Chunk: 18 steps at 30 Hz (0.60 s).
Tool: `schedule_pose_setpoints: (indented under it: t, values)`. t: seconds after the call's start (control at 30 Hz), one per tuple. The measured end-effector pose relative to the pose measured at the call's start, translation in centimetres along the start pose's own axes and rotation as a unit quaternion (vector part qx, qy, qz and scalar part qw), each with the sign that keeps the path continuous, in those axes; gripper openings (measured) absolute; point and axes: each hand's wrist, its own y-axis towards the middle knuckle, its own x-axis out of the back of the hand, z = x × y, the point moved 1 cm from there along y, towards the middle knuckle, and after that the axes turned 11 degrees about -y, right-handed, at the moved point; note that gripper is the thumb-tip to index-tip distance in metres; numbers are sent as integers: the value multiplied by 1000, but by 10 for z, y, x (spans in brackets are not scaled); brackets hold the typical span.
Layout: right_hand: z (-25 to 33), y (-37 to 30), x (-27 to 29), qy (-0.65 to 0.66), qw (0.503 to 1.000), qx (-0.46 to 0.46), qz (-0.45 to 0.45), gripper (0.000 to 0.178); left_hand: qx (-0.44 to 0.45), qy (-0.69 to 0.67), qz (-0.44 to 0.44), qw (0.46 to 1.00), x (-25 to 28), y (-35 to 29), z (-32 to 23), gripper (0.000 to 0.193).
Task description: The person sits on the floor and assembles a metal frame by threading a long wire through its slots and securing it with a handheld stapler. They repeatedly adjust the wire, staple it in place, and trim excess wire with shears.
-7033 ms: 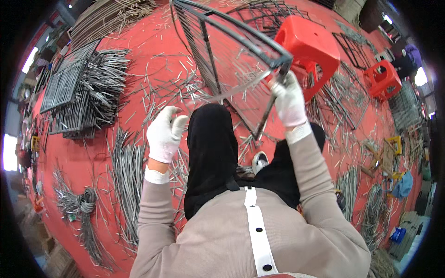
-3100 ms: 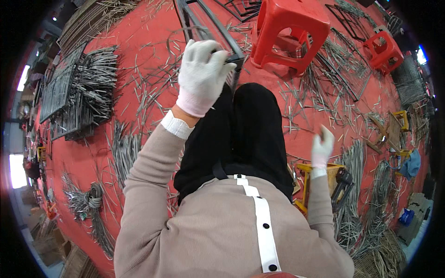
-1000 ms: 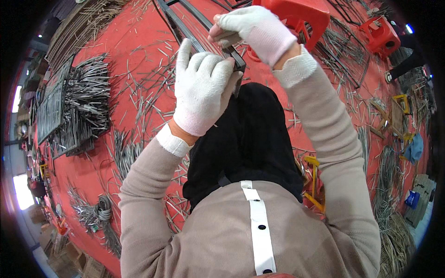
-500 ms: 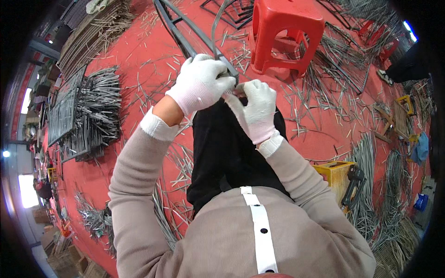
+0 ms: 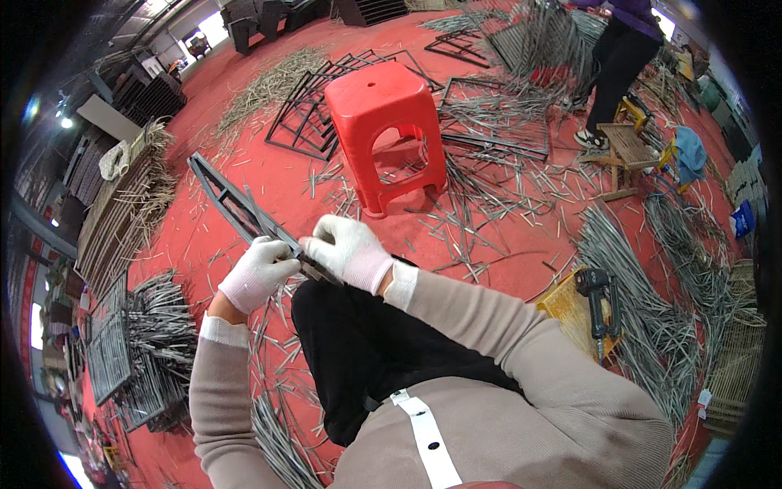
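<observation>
A narrow dark grey frame (image 5: pixel 224 196) slants from the upper left down to my black-trousered knees, its near end by my hands. My left hand (image 5: pixel 259 273), in a white knit glove, is closed around the frame's near part. A flat grey strip (image 5: pixel 259 213) runs along the frame toward my fingers. My right hand (image 5: pixel 350 251), gloved the same way, has its fingers curled and pinched at the strip beside the frame's near end. The fingertips partly hide what they grip.
A red plastic stool (image 5: pixel 379 90) stands ahead. Several dark frames (image 5: pixel 305 106) and grey strip offcuts lie around it. At right, a black nail gun (image 5: pixel 599 306) rests on a yellow stool (image 5: pixel 562 306) beside strip bundles (image 5: pixel 635 285). Woven panels (image 5: pixel 122 220) are stacked left. Another person (image 5: pixel 623 65) stands far right.
The view has swung up and to the right. The frame now points further left, and my right hand has come over the frame's near end, with the strip lying along it.
</observation>
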Motion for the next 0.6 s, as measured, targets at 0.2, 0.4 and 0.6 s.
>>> schedule_pose_setpoints:
  t: [0.2, 0.4, 0.6]
  values:
    - [2, -23, -17, 285, 948, -110, 90, 34, -24, 42, -10, 999, 2, -2, -2, 21]
    - [62, -9, 31, 230, 958, 171, 13, 27, 35, 103, -134, 985, -17, -16, 8, 32]
    - [-83, -72, 119, -180, 954, 214, -106, 34, -10, 164, -261, 951, -41, -29, 8, 14]
